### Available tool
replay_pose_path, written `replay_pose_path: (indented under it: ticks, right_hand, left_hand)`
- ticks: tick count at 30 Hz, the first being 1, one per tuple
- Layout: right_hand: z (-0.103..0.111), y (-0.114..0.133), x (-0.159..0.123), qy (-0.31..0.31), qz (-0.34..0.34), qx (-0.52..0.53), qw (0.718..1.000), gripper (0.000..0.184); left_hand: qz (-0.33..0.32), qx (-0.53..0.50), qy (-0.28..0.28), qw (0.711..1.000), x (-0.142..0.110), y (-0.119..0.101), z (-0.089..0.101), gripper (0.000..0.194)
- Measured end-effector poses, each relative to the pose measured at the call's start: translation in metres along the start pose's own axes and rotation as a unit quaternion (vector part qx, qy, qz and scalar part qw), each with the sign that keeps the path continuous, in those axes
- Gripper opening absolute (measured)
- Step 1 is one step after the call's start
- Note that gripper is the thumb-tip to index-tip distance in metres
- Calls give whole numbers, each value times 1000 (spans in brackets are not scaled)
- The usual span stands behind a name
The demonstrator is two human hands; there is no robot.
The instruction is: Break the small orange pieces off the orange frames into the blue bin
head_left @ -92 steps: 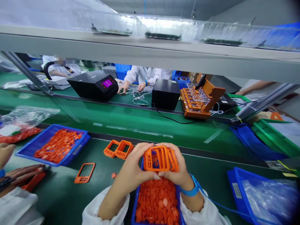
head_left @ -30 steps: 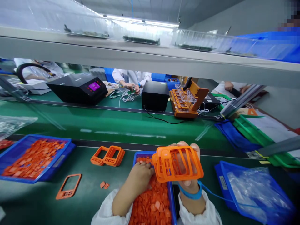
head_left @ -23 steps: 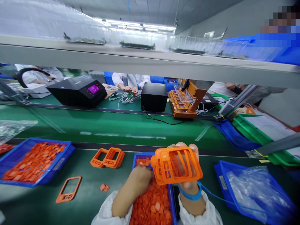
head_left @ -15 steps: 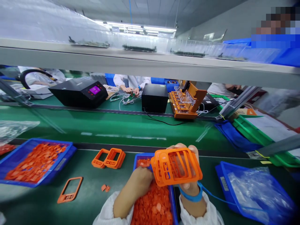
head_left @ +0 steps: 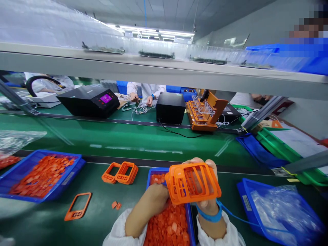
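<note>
As we look through the head view, we find the frames (head_left: 179, 173) fanned in our right hand (head_left: 213, 169), above the far right part of the bin (head_left: 190, 222), tilted and overlapping. Our right fingers wrap their back and edges, so that grip is closed on them. Our left hand (head_left: 157, 198) is down in the bin among the bits (head_left: 171, 222); its fingertips are hidden, so we cannot tell whether they pinch anything. We judge the frames to be light, thin plastic, fairly stiff as a bundle but likely to flex singly at the slim bars round the big windows. Their faces look smooth, so we would expect them to slide over one another if held loosely. We would take them by the long outer edges, or by the solid end with the small cut-outs, and keep pressure off the narrow bars. The bits look small, light and hard to separate; a fingertip pinch on the rims of one should suit. Left of the bin lie two stacks (head_left: 125, 179) of like frames, a lone frame (head_left: 70, 216) and loose bits (head_left: 114, 205); those flat pieces would best be lifted by an edge.
</note>
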State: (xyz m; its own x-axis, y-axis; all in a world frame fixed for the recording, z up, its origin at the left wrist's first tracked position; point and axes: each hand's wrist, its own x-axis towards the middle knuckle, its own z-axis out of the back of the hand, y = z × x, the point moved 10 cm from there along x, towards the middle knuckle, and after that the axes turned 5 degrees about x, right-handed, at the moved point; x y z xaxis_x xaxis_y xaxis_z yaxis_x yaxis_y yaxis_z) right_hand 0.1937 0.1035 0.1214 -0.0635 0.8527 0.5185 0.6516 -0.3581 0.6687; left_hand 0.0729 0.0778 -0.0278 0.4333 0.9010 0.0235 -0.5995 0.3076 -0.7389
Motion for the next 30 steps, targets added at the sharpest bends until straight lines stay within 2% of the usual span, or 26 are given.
replay_pose_path:
  ticks: [5, 9, 14, 18, 22, 24, 27, 30]
  right_hand:
    - [3, 2, 1, -8, -6, -43, 999, 88]
    - [-5, 6, 4, 20, 21, -24, 999, 82]
    - [-10, 4, 4, 43, 28, -16, 999, 78]
    - [-10, 0, 0, 47, 32, -38, 998, 82]
    - [-14, -6, -6, 64, 19, -53, 996, 81]
    - [-19, -7, -8, 81, 12, -43, 996, 79]
    - [-24, -8, -11, 93, 11, -31, 995, 79]
    - [-23, -9, -12, 83, 19, -54, 995, 80]
  left_hand:
    - [-6, -7, 34, 999, 3, -14, 10, 45]
    - [-30, -25, 45, 998, 4, -28, 24, 54]
    - [-67, -76, 20, 995, -3, -58, 60, 35]
    - [-83, -100, -25, 991, -12, -76, 86, 27]
    - [-59, -133, -109, 983, -19, -71, 102, 25]
    - [-44, -158, -148, 975, -22, -62, 107, 18]
    - [-15, -196, -152, 969, -24, -50, 105, 13]
    - [-4, -226, -156, 962, -26, -45, 105, 16]
